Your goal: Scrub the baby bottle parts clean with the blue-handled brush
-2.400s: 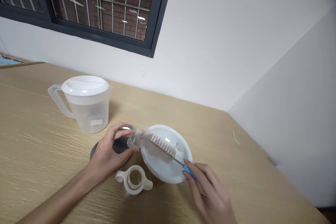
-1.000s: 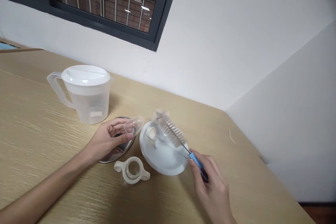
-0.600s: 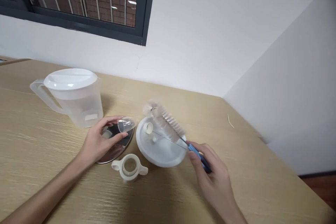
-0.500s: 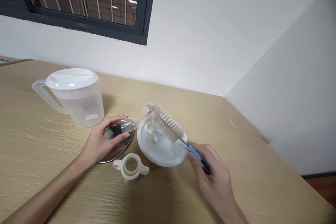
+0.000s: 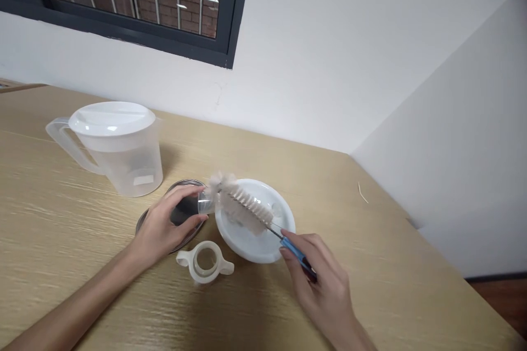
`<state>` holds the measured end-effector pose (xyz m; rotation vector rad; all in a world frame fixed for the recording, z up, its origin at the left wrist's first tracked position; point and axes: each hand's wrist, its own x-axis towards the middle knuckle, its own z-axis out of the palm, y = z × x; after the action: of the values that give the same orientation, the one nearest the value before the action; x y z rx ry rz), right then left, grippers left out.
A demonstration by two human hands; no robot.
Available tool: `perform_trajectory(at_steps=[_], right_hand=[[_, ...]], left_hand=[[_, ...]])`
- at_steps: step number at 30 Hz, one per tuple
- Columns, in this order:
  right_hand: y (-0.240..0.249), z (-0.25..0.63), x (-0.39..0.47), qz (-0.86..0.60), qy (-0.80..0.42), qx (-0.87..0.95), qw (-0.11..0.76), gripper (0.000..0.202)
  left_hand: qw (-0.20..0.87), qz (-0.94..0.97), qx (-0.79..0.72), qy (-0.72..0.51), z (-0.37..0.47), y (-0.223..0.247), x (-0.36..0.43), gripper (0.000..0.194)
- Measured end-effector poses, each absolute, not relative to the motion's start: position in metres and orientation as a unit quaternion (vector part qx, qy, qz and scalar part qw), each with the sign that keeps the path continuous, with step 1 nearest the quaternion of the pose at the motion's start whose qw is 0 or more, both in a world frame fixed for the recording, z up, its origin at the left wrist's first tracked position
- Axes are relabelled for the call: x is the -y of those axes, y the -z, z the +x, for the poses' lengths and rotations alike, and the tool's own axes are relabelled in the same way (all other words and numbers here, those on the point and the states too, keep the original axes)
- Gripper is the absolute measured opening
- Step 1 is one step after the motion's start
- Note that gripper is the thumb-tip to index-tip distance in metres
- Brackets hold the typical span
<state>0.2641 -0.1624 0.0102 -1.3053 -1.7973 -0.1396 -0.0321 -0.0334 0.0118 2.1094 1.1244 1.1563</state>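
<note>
Gripping a clear cup (image 5: 204, 204), the left hand (image 5: 167, 225) curves above the wooden table (image 5: 395, 279) by a white wall (image 5: 329, 60); the right hand (image 5: 323, 279) holds a slanted brush (image 5: 247, 207) over a bowl (image 5: 265, 247).

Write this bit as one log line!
left hand: holding small clear plastic cup | right hand: holding blue-handled whitish bristle brush | brush: above round white bowl

The brush (image 5: 248, 209) has a blue handle, dark toward its end, a twisted metal stem and pale bristles — fluffier at the tip. It slants over the white bowl (image 5: 267, 255), handle to the right, tip to the left at the small clear cup (image 5: 203, 204). The cup is see-through and partly hidden — whether bristles touch it is unclear.
</note>
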Motion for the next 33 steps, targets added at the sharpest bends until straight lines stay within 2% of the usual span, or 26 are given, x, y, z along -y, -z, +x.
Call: perform_trajectory(at_steps=[5, 12, 16, 20, 25, 29, 33], right_hand=[[-0.010, 0.276, 0.159, -0.582, 0.101, 0.682, 0.430, 0.021], [-0.009, 0.266, 0.165, -0.520, 0.059, 0.737, 0.427, 0.038], [-0.003, 0.274, 0.159, -0.558, 0.080, 0.716, 0.412, 0.031], [-0.007, 0.284, 0.158, -0.577, 0.109, 0.695, 0.415, 0.026], [-0.012, 0.270, 0.164, -0.540, 0.082, 0.712, 0.441, 0.031], [-0.009, 0.262, 0.163, -0.540, 0.056, 0.708, 0.451, 0.032], [-0.008, 0.267, 0.161, -0.570, 0.075, 0.691, 0.438, 0.027]], left_hand=[[0.280, 0.742, -0.451, -0.410, -0.029, -0.015, 0.034, 0.047], [0.292, 0.724, -0.470, -0.411, -0.032, -0.008, 0.030, 0.049], [0.305, 0.716, -0.472, -0.414, -0.031, -0.010, 0.031, 0.048], [0.372, 0.692, -0.452, -0.423, -0.026, -0.019, 0.033, 0.058], [0.467, 0.653, -0.403, -0.439, -0.024, -0.019, 0.034, 0.046], [0.587, 0.578, -0.381, -0.420, -0.027, -0.020, 0.033, 0.055], [0.597, 0.562, -0.393, -0.416, -0.029, -0.028, 0.032, 0.061]])
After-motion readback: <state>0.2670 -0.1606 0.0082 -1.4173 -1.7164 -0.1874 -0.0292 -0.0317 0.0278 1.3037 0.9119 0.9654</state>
